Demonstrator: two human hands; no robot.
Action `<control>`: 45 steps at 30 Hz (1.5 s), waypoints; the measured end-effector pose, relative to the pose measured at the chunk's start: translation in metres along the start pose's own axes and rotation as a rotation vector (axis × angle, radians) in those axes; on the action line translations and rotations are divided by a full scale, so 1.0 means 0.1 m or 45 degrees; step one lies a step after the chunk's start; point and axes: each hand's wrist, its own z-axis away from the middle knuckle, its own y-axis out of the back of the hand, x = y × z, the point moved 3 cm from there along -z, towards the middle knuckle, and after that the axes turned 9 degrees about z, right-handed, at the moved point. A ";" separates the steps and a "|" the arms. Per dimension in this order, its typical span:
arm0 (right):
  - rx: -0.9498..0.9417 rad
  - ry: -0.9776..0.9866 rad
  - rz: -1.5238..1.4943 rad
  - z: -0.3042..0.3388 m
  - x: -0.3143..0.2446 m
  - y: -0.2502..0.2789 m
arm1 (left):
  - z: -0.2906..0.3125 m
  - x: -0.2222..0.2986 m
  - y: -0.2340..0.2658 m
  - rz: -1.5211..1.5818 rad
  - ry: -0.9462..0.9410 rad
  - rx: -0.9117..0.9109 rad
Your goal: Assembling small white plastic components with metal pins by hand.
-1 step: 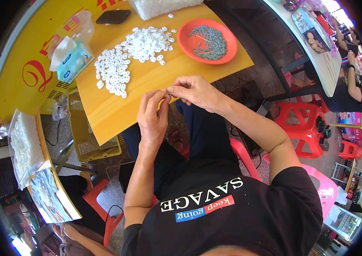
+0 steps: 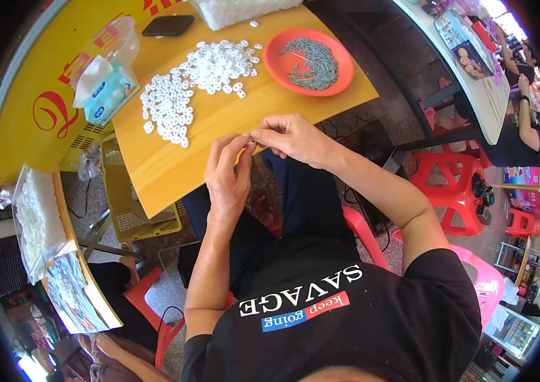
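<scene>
Just off the near edge of the wooden table [image 2: 219, 137], my two hands meet fingertip to fingertip. My left hand [image 2: 226, 172] is closed in a pinch, and my right hand [image 2: 295, 139] pinches from the other side. Whatever is between the fingers is too small and covered to make out. Beyond them on the tabletop lie two heaps of small white oval plastic pieces with holes, a left heap [image 2: 168, 108] and a farther heap [image 2: 219, 67]. A red-orange plate [image 2: 276, 67] at the right holds a pile of grey screws [image 2: 314, 60].
A dark phone [image 2: 168, 25], a tissue pack [image 2: 109, 92] and a bag of white pieces [image 2: 244, 9] sit around the table's far side. Below left stands a yellow crate [image 2: 149, 226]. A red stool [image 2: 451, 184] is at the right; another person sits at lower left.
</scene>
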 end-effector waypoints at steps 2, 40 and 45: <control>-0.072 0.006 0.010 0.03 0.01 0.05 | -0.05 -0.02 -0.04 0.034 -0.013 -0.017; 0.424 0.327 0.880 -0.99 0.07 1.70 | -0.08 -0.59 -0.18 1.015 0.901 0.214; 0.391 0.144 0.116 -0.86 0.05 1.65 | -0.06 -0.53 -0.15 1.140 0.968 0.319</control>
